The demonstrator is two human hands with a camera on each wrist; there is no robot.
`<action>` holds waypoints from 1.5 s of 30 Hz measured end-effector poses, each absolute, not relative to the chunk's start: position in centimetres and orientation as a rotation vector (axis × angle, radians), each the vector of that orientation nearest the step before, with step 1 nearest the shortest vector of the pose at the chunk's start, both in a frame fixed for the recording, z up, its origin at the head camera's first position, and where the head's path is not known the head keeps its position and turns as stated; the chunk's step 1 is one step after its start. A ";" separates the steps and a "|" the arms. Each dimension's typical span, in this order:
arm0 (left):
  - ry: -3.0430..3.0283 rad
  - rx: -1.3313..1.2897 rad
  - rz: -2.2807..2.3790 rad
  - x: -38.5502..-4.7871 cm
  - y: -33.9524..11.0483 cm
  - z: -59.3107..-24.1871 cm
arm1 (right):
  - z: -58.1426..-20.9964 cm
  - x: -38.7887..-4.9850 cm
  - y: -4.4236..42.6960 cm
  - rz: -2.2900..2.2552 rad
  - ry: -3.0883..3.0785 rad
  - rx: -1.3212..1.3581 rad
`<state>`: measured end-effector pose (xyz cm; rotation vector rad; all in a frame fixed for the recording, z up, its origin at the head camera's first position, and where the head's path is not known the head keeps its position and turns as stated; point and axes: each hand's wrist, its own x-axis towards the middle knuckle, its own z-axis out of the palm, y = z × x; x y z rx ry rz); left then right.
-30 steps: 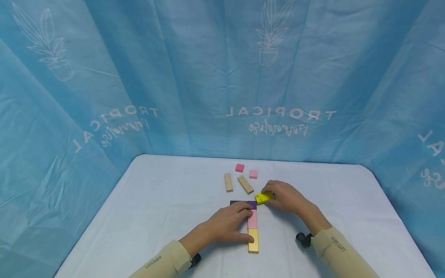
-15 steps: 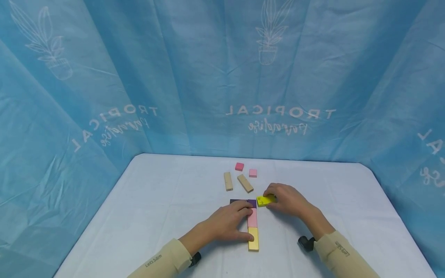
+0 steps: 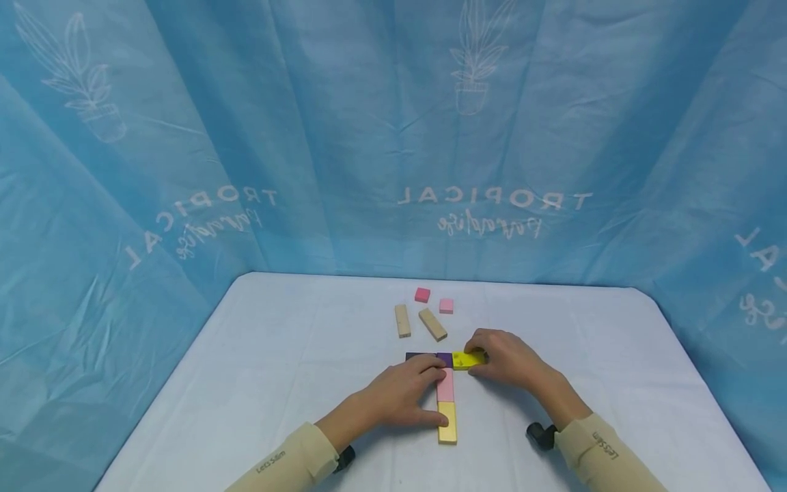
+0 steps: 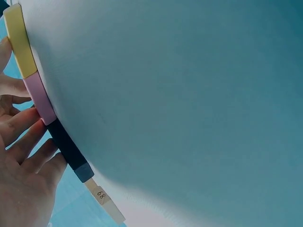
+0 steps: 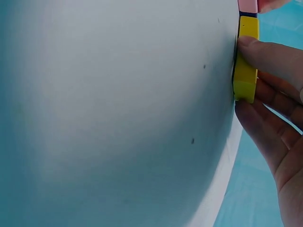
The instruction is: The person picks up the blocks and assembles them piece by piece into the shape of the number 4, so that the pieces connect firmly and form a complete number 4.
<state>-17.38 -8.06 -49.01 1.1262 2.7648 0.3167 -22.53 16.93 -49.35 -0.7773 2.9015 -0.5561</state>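
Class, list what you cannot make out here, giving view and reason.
Head: much of the dark block, hidden by the left hand.
Head: part of the bright yellow block, hidden by the right hand.
Head: the marks on that block, too small to read.
Right wrist: part of the pink block, cut off by the top edge.
Left wrist: part of the left hand, cut off by the left edge.

Passage is free over the broad strips of tabletop (image 3: 295,342) along the left and right edges. From the near edge, a lane leads up beside the gold block (image 3: 451,436), its far end closed by the yellow block (image 3: 462,360) and the right hand (image 3: 504,359). The left hand (image 3: 402,396) bars the lane's other side. Toward the far edge, two wooden blocks (image 3: 402,322) obstruct the middle; behind that edge hangs the curtain (image 3: 492,253).
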 end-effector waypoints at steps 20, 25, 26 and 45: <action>2.764 1.137 0.317 -17.4 -8.1 -49.0 | -49.4 -22.2 16.6 -0.501 2.922 -0.780; 2.765 1.139 0.313 -17.4 -8.2 -49.0 | -49.4 -22.1 16.6 -0.487 2.926 -0.785; 2.765 1.138 0.312 -17.4 -8.2 -49.0 | -49.4 -22.1 16.6 -0.486 2.927 -0.783; 2.771 1.146 0.312 -17.4 -8.2 -48.9 | -49.0 -23.0 16.6 -0.670 2.880 -0.662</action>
